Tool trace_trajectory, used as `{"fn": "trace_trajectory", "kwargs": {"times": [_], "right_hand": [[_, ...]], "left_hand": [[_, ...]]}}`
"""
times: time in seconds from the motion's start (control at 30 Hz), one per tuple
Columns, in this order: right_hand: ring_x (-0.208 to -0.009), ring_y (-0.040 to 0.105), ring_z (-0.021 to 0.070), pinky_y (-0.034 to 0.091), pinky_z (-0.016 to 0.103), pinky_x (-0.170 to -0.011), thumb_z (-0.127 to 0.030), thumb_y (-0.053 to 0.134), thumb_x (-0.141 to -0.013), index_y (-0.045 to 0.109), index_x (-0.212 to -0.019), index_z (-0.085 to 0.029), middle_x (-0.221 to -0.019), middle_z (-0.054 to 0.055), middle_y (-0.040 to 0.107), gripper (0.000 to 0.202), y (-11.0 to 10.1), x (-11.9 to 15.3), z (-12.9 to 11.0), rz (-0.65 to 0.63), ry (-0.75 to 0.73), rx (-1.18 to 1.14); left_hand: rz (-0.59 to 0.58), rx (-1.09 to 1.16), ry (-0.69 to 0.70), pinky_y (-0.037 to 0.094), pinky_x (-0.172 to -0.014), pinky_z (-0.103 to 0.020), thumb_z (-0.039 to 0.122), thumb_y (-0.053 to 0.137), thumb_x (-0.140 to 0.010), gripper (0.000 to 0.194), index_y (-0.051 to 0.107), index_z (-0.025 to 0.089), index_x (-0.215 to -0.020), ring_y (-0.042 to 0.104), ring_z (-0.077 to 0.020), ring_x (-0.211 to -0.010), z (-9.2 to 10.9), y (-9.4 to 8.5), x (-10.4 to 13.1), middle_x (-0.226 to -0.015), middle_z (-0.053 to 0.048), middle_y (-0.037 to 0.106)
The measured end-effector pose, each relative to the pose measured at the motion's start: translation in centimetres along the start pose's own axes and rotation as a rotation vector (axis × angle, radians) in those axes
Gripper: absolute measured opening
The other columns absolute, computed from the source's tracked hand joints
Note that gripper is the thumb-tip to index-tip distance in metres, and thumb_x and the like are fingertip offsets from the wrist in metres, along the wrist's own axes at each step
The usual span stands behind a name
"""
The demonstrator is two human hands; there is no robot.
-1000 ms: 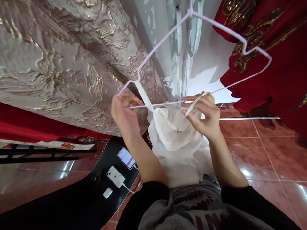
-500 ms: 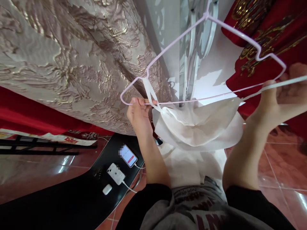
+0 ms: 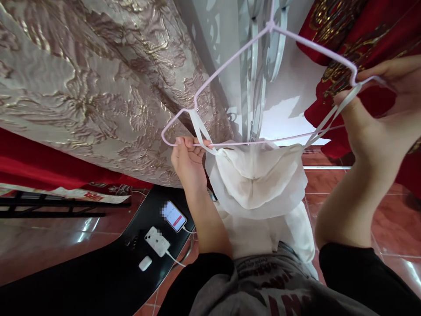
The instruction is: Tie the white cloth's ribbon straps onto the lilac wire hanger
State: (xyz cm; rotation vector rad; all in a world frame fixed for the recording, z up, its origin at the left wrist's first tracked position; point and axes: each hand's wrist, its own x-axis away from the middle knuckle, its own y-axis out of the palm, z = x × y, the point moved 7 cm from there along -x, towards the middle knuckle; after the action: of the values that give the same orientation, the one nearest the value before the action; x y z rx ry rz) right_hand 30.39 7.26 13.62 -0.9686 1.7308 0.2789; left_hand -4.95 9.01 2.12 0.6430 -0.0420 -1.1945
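Observation:
A pale pink clothes hanger [image 3: 233,58] hangs in front of me, its upper end cut off by the frame. From it hangs a cream dress [image 3: 259,186] with thin straps. One strap [image 3: 197,127] loops over the notch on the hanger's left shoulder. My left hand [image 3: 190,160] is closed around the bottom bar near its left corner, beside that strap. At the right notch, my right hand [image 3: 378,101] has the other strap [image 3: 340,105] over its thumb, and its fingers lie behind the hanger's right end. The dress sags between both straps below the bar.
Beige brocade curtain fabric [image 3: 98,87] fills the left, red fabric with gold embroidery [image 3: 348,48] the right. White ornate metalwork [image 3: 259,66] stands behind the hanger. On a black bench [image 3: 98,267] lie two phones [image 3: 176,216] with cables and a white earbud case [image 3: 145,263].
My right hand has moved up and inward, bringing the right strap from a stretched-out position to the hanger's right notch. My left hand keeps its grip on the bar.

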Motion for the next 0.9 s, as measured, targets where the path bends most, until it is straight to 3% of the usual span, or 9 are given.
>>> {"fn": "trace_trajectory", "kwargs": {"times": [0.17, 0.3, 0.4, 0.47, 0.53, 0.63, 0.77, 0.83, 0.9], "right_hand": [[-0.111, 0.071, 0.0313, 0.053, 0.05, -0.101, -0.052, 0.08, -0.088, 0.078, -0.122, -0.02, -0.113, 0.011, 0.075, 0.047, 1.0, 0.6, -1.6, -0.018, -0.072, 0.078], [-0.13, 0.064, 0.0299, 0.047, 0.051, -0.123, -0.034, 0.074, -0.091, 0.07, -0.14, -0.025, -0.134, 0.007, 0.071, 0.05, 1.3, 2.3, -4.6, 0.162, -0.217, -0.118], [-0.126, 0.069, 0.024, 0.053, 0.049, -0.12, -0.02, 0.065, -0.094, 0.072, -0.134, -0.032, -0.128, 0.003, 0.076, 0.042, 5.1, 3.7, -5.2, -0.1, -0.13, -0.271], [-0.125, 0.071, 0.0243, 0.056, 0.049, -0.113, -0.022, 0.064, -0.096, 0.072, -0.131, -0.032, -0.127, 0.002, 0.076, 0.037, 8.5, 5.0, -5.0, -0.371, -0.053, -0.25], [-0.117, 0.071, 0.0248, 0.054, 0.05, -0.108, -0.03, 0.066, -0.096, 0.073, -0.126, -0.028, -0.123, 0.003, 0.077, 0.03, 10.7, 6.1, -4.3, -0.501, -0.024, -0.153], [-0.106, 0.07, 0.0219, 0.05, 0.047, -0.106, -0.036, 0.061, -0.1, 0.075, -0.121, -0.028, -0.114, 0.003, 0.079, 0.026, 11.5, 7.0, -3.3, -0.484, 0.022, -0.088], [-0.112, 0.069, 0.0206, 0.047, 0.045, -0.107, -0.032, 0.06, -0.101, 0.072, -0.127, -0.029, -0.119, 0.002, 0.078, 0.029, 10.9, 8.1, -4.3, -0.417, -0.014, -0.134], [-0.116, 0.069, 0.0207, 0.046, 0.046, -0.11, -0.029, 0.06, -0.1, 0.069, -0.131, -0.029, -0.125, 0.002, 0.076, 0.033, 10.7, 8.7, -5.2, -0.412, -0.04, -0.142], [-0.119, 0.068, 0.0216, 0.045, 0.047, -0.113, -0.029, 0.061, -0.099, 0.067, -0.134, -0.03, -0.128, 0.003, 0.076, 0.035, 10.5, 9.0, -5.7, -0.415, -0.05, -0.14]], "left_hand": [[0.019, 0.027, -0.001, 0.06, -0.07, -0.027, 0.06, 0.077, -0.095, 0.049, 0.052, 0.022, -0.079, 0.071, -0.0156, -0.066, 0.0, 0.1, 0.1, -0.074, -0.003, 0.073], [0.027, -0.025, -0.041, 0.059, -0.071, -0.027, 0.056, 0.08, -0.092, 0.038, 0.063, 0.022, -0.096, 0.071, -0.0153, -0.071, -0.7, 0.1, 0.5, -0.097, -0.007, 0.079], [0.025, -0.089, -0.066, 0.058, -0.072, -0.025, 0.046, 0.085, -0.088, 0.03, 0.07, 0.021, -0.097, 0.07, -0.0139, -0.074, -0.9, -0.3, 0.9, -0.1, -0.007, 0.077], [-0.002, -0.151, -0.091, 0.056, -0.073, -0.023, 0.038, 0.085, -0.088, 0.023, 0.073, 0.019, -0.088, 0.068, -0.0122, -0.071, -0.5, -0.6, 1.4, -0.088, -0.004, 0.074], [-0.037, -0.254, -0.128, 0.056, -0.073, -0.023, 0.034, 0.082, -0.091, 0.02, 0.075, 0.017, -0.083, 0.067, -0.0122, -0.07, 0.2, -0.8, 2.1, -0.081, -0.003, 0.072], [-0.048, -0.346, -0.098, 0.056, -0.073, -0.025, 0.034, 0.076, -0.097, 0.021, 0.077, 0.02, -0.081, 0.067, -0.0145, -0.073, 2.4, -0.7, 3.1, -0.083, -0.003, 0.073], [-0.124, -0.177, -0.067, 0.06, -0.079, -0.029, 0.048, 0.08, -0.094, 0.025, 0.082, 0.022, -0.093, 0.07, -0.018, -0.081, 5.5, 1.6, 2.7, -0.087, -0.005, 0.073], [-0.165, -0.064, -0.102, 0.063, -0.088, -0.033, 0.056, 0.081, -0.09, 0.037, 0.082, 0.022, -0.105, 0.074, -0.0241, -0.102, 6.5, 2.8, 1.8, -0.106, -0.009, 0.076], [-0.145, -0.013, -0.072, 0.061, -0.1, -0.035, 0.06, 0.077, -0.09, 0.043, 0.08, 0.024, -0.113, 0.064, -0.0294, -0.135, 7.3, 2.9, 0.6, -0.135, -0.009, 0.073]]}}
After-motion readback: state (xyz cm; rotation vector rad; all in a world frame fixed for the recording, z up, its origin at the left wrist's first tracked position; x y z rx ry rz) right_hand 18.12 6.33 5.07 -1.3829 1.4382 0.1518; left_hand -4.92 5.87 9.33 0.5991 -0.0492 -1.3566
